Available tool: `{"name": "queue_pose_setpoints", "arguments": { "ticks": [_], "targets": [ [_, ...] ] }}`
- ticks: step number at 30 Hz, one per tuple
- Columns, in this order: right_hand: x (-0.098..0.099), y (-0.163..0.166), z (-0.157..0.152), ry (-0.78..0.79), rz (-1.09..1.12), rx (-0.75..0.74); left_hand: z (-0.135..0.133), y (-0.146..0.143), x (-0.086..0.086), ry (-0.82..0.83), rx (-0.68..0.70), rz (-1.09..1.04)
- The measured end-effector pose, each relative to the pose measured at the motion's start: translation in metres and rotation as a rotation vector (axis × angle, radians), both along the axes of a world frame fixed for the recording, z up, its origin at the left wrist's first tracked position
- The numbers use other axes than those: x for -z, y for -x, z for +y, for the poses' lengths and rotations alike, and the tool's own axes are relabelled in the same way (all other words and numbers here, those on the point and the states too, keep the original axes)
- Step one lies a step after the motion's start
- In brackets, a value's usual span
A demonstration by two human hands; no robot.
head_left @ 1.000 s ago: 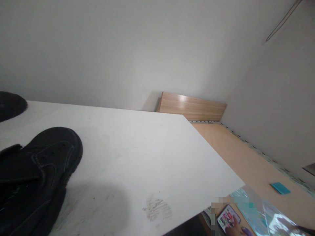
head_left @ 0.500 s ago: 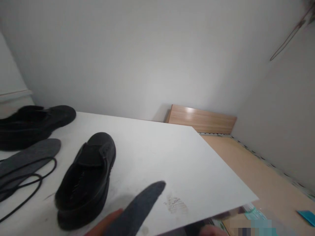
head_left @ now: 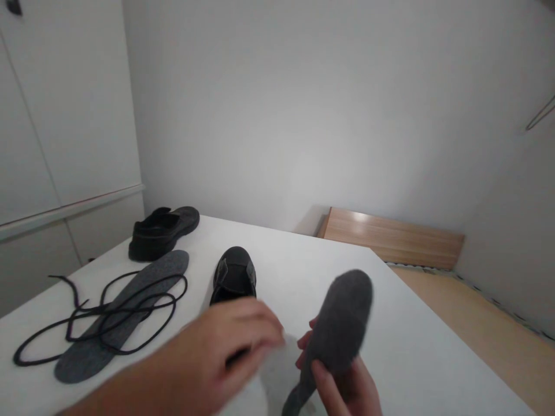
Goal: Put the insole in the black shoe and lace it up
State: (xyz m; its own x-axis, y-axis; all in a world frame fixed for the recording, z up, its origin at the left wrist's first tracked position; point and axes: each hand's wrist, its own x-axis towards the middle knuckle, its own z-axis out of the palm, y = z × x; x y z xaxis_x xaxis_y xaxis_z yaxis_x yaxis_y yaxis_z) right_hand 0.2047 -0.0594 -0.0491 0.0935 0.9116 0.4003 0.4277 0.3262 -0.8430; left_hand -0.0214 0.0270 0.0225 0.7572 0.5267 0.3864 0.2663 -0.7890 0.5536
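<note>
A grey felt insole (head_left: 346, 315) is in my right hand (head_left: 353, 390), thumb on its near face and fingers behind. Its rounded end points up, and its narrower part bends down towards the bottom edge. My left hand (head_left: 228, 352), blurred by motion, is left of it with bent fingers and a gap between thumb and fingers; nothing shows in it. Behind this hand stands a black shoe (head_left: 236, 271), toe away from me, its heel part hidden. On the left lies a second grey insole (head_left: 82, 361) with a black shoelace (head_left: 34, 363) looped over it.
Another black shoe (head_left: 158, 234) stands at the far left of the white table (head_left: 299, 260). Beyond the table's right edge are a tan surface (head_left: 437, 289) and a wood-grain board (head_left: 390, 234) against the wall. A white cabinet (head_left: 65, 115) rises at the left.
The view has turned left, so the shoes appear further right. The held insole has risen into view and is now in my right hand. My left hand has come in near the shoe.
</note>
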Motion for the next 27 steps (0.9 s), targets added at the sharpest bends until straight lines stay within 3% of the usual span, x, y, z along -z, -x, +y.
{"name": "queue_pose_setpoints", "arguments": {
  "ticks": [1, 3, 6, 10, 19, 27],
  "targets": [
    [-0.009, -0.002, 0.006, 0.023, 0.000, -0.016, 0.015, 0.008, -0.007, -0.035, -0.153, 0.033],
    [-0.027, -0.006, 0.017, 0.076, -0.036, -0.051, 0.045, 0.016, -0.012, -0.090, -0.295, 0.227],
    [-0.052, -0.014, 0.027, 0.100, -0.177, -0.048, 0.075, 0.009, -0.005, -0.138, -0.334, 0.490],
    [-0.073, -0.022, 0.033, 0.093, -0.358, -0.060, 0.089, -0.009, 0.003, -0.217, -0.396, 0.589],
    [-0.107, -0.034, 0.046, 0.133, -0.591, -0.072, 0.094, -0.022, -0.001, -0.191, -0.542, 0.417],
    [-0.143, -0.045, 0.055, 0.102, -0.876, -0.149, 0.081, -0.052, 0.011, -0.051, -0.486, 0.130]
  ]
}}
